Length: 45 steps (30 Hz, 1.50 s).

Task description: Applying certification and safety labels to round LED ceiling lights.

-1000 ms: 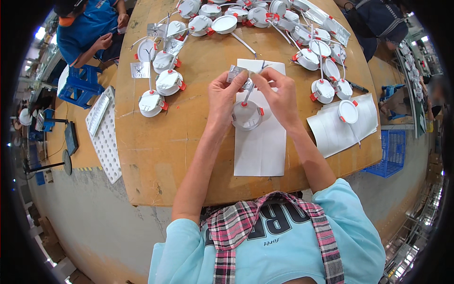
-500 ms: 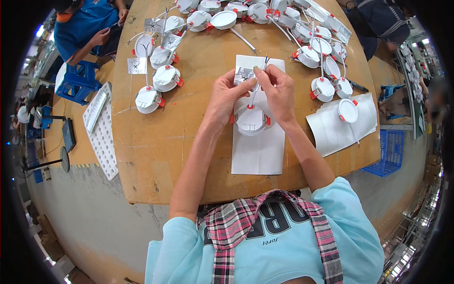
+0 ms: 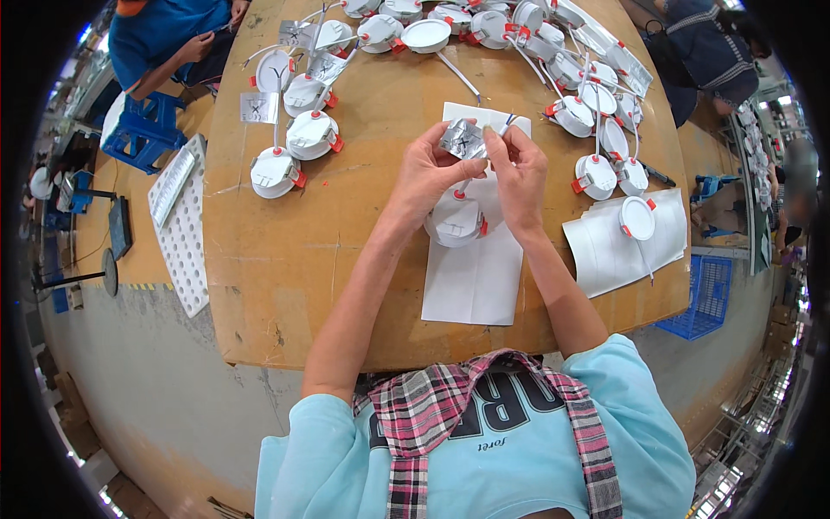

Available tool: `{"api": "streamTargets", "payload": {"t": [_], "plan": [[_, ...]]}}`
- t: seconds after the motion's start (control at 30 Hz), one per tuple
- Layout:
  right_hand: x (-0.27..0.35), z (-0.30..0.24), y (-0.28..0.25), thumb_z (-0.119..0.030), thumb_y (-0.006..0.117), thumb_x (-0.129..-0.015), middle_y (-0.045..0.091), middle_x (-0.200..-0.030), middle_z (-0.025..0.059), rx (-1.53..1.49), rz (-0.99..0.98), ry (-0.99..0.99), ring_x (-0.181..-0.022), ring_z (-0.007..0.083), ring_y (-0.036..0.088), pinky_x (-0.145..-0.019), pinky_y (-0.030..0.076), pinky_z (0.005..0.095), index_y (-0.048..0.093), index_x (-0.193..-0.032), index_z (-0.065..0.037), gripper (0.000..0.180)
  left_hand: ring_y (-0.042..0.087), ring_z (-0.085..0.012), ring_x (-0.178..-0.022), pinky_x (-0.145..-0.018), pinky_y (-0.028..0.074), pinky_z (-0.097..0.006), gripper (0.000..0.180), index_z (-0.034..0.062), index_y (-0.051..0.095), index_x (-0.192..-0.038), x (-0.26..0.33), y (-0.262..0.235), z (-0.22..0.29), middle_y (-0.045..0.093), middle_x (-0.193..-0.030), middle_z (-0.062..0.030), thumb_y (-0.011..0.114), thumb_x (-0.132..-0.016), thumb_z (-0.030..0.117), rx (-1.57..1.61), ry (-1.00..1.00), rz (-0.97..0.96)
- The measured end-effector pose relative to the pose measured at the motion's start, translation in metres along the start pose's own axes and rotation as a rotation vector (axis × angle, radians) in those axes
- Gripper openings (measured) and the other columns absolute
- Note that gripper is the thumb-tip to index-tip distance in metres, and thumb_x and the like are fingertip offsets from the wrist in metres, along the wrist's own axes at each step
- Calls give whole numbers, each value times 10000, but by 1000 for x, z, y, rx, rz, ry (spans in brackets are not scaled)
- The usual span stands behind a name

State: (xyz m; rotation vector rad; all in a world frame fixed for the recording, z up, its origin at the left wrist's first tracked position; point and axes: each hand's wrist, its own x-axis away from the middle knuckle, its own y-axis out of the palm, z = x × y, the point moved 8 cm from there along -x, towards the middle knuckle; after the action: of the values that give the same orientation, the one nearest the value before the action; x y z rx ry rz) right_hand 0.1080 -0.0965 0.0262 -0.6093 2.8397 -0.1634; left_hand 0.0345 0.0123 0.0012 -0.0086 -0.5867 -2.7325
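Both hands (image 3: 471,169) pinch a silvery square part (image 3: 462,138) above a cluttered wooden worktable (image 3: 285,259) on grey concrete floor (image 3: 156,389).

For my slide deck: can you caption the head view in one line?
Both hands, left hand and right hand, hold a small silver box above a round white lamp on white paper.

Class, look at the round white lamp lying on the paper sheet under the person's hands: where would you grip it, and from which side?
Grip the round white lamp across its rim from above, at the near edge, which is bare. Its red spring clips stick out sideways, so pinch between them. The left hand and right hand cover the far edge.
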Motion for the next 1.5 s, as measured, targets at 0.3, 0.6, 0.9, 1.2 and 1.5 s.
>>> {"api": "streamTargets", "payload": {"t": [0.3,0.6,0.9,1.2,1.5], "plan": [[-4,-4,-2,-153,605,-928,453,-605,-42,-102,8,9,-566,23,383,-485,321,229,505,-685,-6,301,671,-130,-822,-708,540,-245,530,-27,492,-1307,2,-5,-10,679,-947,-83,718,-845,104,122,-64,3],[-2,-3,9,-234,601,-941,495,-605,-17,-154,-64,54,-569,33,420,-488,347,230,528,-696,-1,346,668,-125,-786,-682,544,-241,295,-17,603,-1124,0,-12,-8,689,-904,-86,687,-877,119,-31,-45,58],[-5,8,8,-257,589,-949,529,-628,-7,-71,-121,63,-586,58,440,-520,342,245,573,-740,9,339,654,-121,-782,-746,514,-255,199,-12,666,-998,-1,-24,-6,692,-870,-76,656,-908,165,15,37,124],[-3,11,8,-251,616,-930,555,-641,2,-83,-104,93,-582,59,459,-525,357,233,610,-759,17,319,656,-134,-786,-765,521,-265,207,-23,671,-998,1,-26,-6,695,-898,-71,626,-929,167,30,36,118],[-3,22,4,-202,609,-927,616,-681,7,-196,-62,270,-586,34,538,-526,442,195,627,-880,0,208,666,-145,-837,-818,523,-255,302,-61,614,-1116,3,-20,-7,699,-935,-114,608,-872,117,29,-70,63]]}}
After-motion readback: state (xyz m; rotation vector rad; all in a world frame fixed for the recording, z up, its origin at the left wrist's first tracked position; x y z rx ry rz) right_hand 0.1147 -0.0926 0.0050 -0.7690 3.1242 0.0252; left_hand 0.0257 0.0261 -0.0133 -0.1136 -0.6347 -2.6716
